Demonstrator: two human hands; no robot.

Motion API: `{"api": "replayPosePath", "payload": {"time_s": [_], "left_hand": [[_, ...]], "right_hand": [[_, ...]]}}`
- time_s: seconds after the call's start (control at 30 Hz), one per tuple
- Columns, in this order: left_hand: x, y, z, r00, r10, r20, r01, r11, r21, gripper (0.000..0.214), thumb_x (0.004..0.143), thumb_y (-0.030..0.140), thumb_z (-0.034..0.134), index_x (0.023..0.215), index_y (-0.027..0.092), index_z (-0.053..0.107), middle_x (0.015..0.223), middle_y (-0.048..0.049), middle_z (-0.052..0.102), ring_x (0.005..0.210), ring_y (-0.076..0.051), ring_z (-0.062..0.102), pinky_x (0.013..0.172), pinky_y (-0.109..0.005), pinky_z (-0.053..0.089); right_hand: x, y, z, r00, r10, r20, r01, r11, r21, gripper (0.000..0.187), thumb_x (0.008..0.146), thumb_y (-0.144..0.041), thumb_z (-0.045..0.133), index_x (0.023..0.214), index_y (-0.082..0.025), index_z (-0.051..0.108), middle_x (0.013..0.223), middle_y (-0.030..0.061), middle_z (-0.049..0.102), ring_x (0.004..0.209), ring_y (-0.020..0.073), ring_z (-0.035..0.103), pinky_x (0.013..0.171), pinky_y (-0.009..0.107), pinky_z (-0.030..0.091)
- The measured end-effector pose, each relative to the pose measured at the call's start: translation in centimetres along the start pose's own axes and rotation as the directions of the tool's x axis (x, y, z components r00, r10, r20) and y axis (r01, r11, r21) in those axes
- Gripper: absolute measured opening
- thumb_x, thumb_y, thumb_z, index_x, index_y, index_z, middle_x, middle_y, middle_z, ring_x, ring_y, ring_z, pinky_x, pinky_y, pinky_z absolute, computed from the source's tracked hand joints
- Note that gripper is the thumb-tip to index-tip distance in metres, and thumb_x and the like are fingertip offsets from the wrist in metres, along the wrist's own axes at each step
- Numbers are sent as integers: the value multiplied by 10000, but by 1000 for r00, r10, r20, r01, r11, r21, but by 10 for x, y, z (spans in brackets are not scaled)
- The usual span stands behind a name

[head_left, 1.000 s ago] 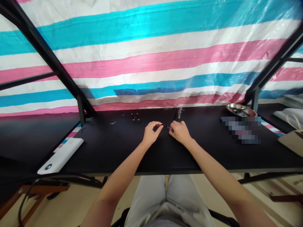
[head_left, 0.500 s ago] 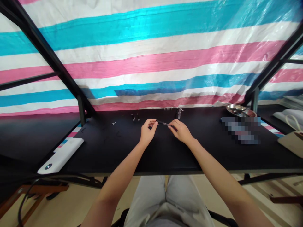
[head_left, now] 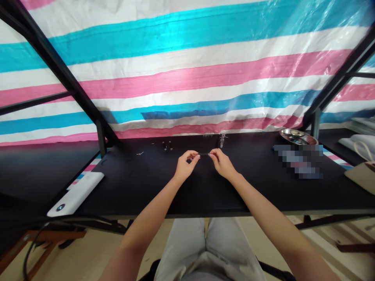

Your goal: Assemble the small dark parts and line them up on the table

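Note:
Over the middle of the black table, my left hand (head_left: 186,164) pinches one end of a slim dark pen (head_left: 204,154) between thumb and fingertips. My right hand (head_left: 222,161) is closed on its other end, so the pen lies roughly level between the two hands. Both tips of the pen are hidden by my fingers. Behind my right hand stands a cluster of small clear and dark parts (head_left: 222,140). A row of tiny pieces (head_left: 208,135) sits near the table's back edge. Several small dark parts with pale ends (head_left: 167,146) lie beyond my left hand.
Thin white strips (head_left: 140,153) lie on the black table (head_left: 131,191) at left. A white device (head_left: 75,194) rests by the left edge. At back right are a shiny metal dish (head_left: 298,136) and a pixelated patch. Black frame bars (head_left: 66,84) slope upward before a striped sheet.
Both hands have shifted slightly, my left hand a little right and down. The pen was tilted down to the right; now it is nearly level, with less of it showing.

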State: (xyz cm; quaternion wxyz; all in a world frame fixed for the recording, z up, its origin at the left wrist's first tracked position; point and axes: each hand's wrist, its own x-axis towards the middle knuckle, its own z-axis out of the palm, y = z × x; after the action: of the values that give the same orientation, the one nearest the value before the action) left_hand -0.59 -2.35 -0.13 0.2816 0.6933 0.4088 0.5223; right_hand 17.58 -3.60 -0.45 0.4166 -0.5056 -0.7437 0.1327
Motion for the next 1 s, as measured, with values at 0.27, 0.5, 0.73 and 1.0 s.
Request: {"api": "replayPosePath", "payload": {"time_s": [0.27,0.5,0.73,1.0], "left_hand": [[-2,2,2,999,-3,35,4,1000,-18,167,764,342,585,774,175,582,701,-10,633,657,-119,591,663,-258,479],[-3,2,3,999,0,53,2,999,-43,180,773,346,577,737,171,562,685,-5,618,641,-110,579,665,-257,476],[-4,-1,10,988,-63,144,91,977,-194,265,747,323,618,947,154,577,773,-39,646,722,-135,620,699,-278,493],[-6,-1,13,985,-69,160,101,974,-203,207,752,346,608,763,138,607,681,-18,632,618,-104,569,624,-238,457]], "right_hand": [[-1,0,0,999,-15,28,16,999,-39,294,906,-378,264,834,-210,494,696,17,548,606,139,526,607,233,386],[0,1,-1,998,-31,49,32,999,-33,325,910,-380,250,738,-212,468,658,16,546,587,133,532,601,233,379],[-3,-9,11,995,96,30,-101,941,323,371,891,-491,281,699,-210,430,577,-20,478,489,98,453,502,218,365],[-2,-19,33,951,233,204,-307,622,720,417,803,-598,407,663,-205,401,461,-83,326,347,48,269,340,191,217]]}}
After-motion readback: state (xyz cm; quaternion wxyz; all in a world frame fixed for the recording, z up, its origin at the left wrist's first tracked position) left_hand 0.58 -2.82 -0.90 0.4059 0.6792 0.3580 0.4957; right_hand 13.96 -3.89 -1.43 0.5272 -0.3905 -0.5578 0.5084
